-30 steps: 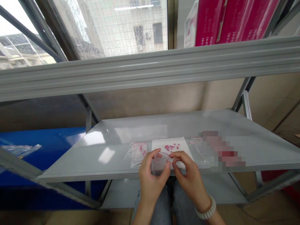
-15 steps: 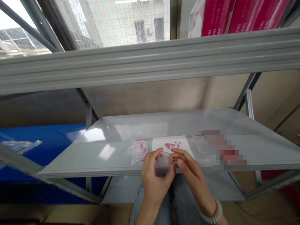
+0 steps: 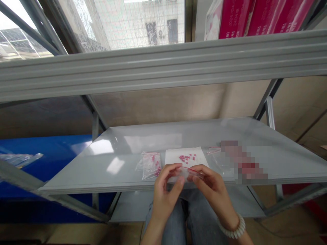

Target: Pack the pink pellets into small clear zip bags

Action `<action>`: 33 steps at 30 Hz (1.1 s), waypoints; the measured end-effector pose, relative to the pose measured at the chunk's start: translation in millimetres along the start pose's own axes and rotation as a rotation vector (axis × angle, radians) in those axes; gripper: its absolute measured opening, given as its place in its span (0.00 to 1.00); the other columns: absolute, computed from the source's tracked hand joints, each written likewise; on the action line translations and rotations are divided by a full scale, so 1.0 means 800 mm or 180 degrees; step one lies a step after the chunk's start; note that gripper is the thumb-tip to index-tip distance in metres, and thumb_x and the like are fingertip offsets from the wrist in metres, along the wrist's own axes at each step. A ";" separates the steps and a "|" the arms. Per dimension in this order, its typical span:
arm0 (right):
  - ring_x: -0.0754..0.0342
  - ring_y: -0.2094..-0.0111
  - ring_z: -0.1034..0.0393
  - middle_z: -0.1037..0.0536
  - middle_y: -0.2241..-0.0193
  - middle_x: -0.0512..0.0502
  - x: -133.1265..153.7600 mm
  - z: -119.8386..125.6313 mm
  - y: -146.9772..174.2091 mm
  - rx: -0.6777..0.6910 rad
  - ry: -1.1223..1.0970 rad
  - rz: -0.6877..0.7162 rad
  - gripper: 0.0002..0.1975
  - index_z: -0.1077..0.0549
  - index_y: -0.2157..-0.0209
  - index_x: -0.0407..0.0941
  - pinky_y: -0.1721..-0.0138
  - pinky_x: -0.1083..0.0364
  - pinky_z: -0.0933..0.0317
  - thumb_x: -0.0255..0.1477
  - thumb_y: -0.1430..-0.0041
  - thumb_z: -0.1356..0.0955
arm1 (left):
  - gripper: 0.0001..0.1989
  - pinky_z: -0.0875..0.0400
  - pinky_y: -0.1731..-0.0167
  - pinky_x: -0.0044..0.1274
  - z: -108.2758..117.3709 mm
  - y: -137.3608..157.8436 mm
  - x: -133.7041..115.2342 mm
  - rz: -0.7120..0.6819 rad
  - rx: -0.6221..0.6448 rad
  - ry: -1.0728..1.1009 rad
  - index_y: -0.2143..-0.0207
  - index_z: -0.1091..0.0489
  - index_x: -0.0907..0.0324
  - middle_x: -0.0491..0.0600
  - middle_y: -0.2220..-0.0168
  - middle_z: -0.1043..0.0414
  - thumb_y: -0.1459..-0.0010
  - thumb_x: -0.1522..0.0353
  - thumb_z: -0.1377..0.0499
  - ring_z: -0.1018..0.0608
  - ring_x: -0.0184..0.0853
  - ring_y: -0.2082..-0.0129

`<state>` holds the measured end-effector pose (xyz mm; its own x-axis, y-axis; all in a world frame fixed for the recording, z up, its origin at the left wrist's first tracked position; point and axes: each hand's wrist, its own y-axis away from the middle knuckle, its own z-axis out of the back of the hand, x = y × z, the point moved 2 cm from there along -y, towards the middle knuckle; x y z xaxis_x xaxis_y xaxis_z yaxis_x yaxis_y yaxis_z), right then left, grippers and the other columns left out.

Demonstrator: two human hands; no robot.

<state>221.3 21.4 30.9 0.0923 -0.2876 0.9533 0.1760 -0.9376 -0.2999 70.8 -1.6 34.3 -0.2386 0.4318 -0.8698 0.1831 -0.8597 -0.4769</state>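
A small clear zip bag [image 3: 188, 172] with a red line along its mouth is held low in front of me, over the shelf's front edge. My left hand [image 3: 165, 192] pinches its left side between thumb and fingers. On the right side, my right hand [image 3: 213, 186] is closed on the bag too, a pale beaded bracelet at its wrist. Just beyond my fingers, several small pink pieces [image 3: 184, 159] are scattered on a white sheet [image 3: 170, 155]. Left of the sheet lie clear bags [image 3: 150, 165] with pink pieces inside. Whether the held bag contains anything is hard to see.
A flat clear zip bag [image 3: 219, 162] lies right of the sheet, beside a pixelated reddish patch [image 3: 249, 165]. All rest on a grey shelf [image 3: 122, 136]. A thick grey beam [image 3: 163, 68] crosses above, with red boxes [image 3: 233, 20] over it. A blue surface [image 3: 63, 160] is at left.
The bag's mouth, rounded and wide before, is now drawn flat into a nearly straight red line. My right hand has shifted slightly right and my left thumb has risen onto the bag.
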 end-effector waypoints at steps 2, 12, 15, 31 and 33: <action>0.51 0.67 0.24 0.20 0.70 0.48 -0.002 0.000 0.001 0.0094 0.0218 0.0071 0.07 0.24 0.63 0.46 0.64 0.54 0.32 0.31 0.40 0.33 | 0.06 0.26 0.62 0.25 0.004 -0.003 0.006 0.0219 0.0015 0.0353 0.62 0.23 0.55 0.48 0.65 0.22 0.40 0.66 0.39 0.21 0.36 0.63; 0.49 0.63 0.29 0.24 0.67 0.47 0.010 -0.002 0.000 0.0148 0.0649 0.0689 0.04 0.27 0.66 0.45 0.61 0.52 0.37 0.25 0.45 0.31 | 0.07 0.32 0.68 0.20 0.000 0.000 0.005 0.0226 0.0067 0.0413 0.73 0.23 0.58 0.45 0.74 0.27 0.41 0.68 0.37 0.26 0.31 0.71; 0.50 0.63 0.30 0.26 0.67 0.47 0.012 0.000 -0.002 -0.0013 0.0613 0.0785 0.03 0.28 0.69 0.46 0.61 0.52 0.37 0.24 0.45 0.32 | 0.07 0.32 0.69 0.20 -0.006 0.003 -0.002 0.0142 0.0134 0.0324 0.72 0.22 0.58 0.45 0.74 0.27 0.41 0.69 0.37 0.26 0.31 0.72; 0.50 0.66 0.31 0.27 0.71 0.49 0.007 0.012 -0.003 0.0087 0.0448 0.0501 0.04 0.28 0.74 0.46 0.61 0.52 0.39 0.23 0.47 0.31 | 0.07 0.33 0.71 0.19 -0.011 0.006 -0.006 0.0084 0.0121 0.0229 0.73 0.23 0.58 0.45 0.75 0.26 0.41 0.69 0.37 0.26 0.31 0.73; 0.50 0.66 0.31 0.27 0.71 0.49 0.006 0.016 -0.003 0.0079 0.0409 0.0482 0.04 0.28 0.73 0.46 0.60 0.52 0.39 0.24 0.47 0.31 | 0.08 0.33 0.72 0.19 -0.013 0.005 -0.007 0.0095 0.0112 0.0250 0.73 0.23 0.58 0.45 0.75 0.27 0.41 0.69 0.37 0.26 0.31 0.73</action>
<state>233.6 24.3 35.9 -0.0061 -0.4491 0.8934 0.1939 -0.8770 -0.4396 82.7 -4.8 35.5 -0.1577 0.4247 -0.8915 0.1552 -0.8809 -0.4471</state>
